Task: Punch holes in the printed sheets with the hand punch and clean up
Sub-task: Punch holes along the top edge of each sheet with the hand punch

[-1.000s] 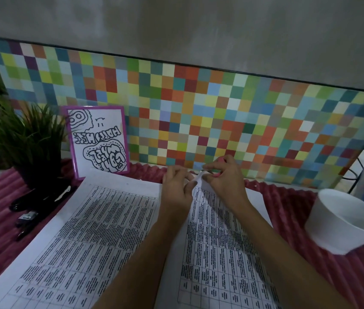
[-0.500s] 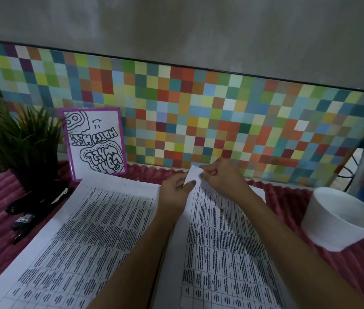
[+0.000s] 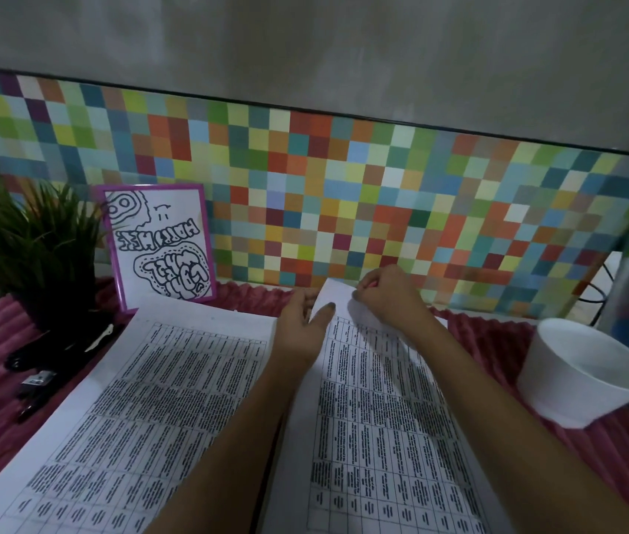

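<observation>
Mid-frame, the left hand (image 3: 298, 324) is lying flat-fingered, thumb pressing the right sheet (image 3: 374, 418), while the right hand (image 3: 386, 298) is pinching its lifted top corner. Peeling slowly should be keeping one page rising alone. At far left a dark tool (image 3: 54, 348) is showing too dimly to name as the punch, and both stacks are running off the bottom.

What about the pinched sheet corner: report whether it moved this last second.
Yes. The sheet corner rose toward the tiled backdrop, reaching its lower edge, pinched by the right hand.
</observation>
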`<action>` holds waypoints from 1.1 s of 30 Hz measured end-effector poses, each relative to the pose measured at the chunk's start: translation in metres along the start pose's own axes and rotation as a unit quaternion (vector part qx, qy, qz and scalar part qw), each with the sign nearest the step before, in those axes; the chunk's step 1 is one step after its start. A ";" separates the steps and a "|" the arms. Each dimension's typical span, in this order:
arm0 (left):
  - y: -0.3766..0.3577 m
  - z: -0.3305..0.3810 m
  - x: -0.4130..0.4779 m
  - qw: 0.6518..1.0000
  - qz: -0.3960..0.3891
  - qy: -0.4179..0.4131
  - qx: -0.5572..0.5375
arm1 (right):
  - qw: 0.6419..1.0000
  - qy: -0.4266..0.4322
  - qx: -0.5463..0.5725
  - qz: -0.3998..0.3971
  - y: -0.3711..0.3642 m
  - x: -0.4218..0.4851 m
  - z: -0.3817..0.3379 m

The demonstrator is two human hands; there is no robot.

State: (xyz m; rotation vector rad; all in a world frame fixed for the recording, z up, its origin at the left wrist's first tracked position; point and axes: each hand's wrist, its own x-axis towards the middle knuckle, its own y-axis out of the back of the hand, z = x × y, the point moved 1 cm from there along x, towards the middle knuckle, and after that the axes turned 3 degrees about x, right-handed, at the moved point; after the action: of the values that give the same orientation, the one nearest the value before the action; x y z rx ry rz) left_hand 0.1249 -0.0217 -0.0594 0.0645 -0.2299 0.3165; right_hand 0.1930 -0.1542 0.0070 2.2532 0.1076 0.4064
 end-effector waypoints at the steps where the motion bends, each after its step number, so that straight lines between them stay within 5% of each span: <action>1: 0.001 0.001 0.000 1.000 -0.021 0.015 0.000 | 1.000 -0.009 0.021 -0.004 0.001 0.001 0.000; 8: 0.005 0.005 -0.003 0.999 -0.050 0.014 -0.014 | 0.991 0.094 -0.094 0.024 0.002 -0.007 -0.002; 21: 0.007 0.007 -0.005 0.995 -0.082 0.016 -0.049 | 0.998 -0.019 0.056 -0.023 0.020 0.007 -0.012; 33: 0.003 0.008 -0.003 0.995 -0.086 0.003 -0.049 | 0.995 0.048 0.008 -0.085 0.024 0.001 -0.029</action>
State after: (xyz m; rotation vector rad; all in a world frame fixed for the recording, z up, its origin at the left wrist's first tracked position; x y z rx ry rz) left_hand 0.1195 -0.0211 -0.0520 -0.0132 -0.2324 0.1338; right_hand 0.1829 -0.1484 0.0427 2.2202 0.3506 0.4242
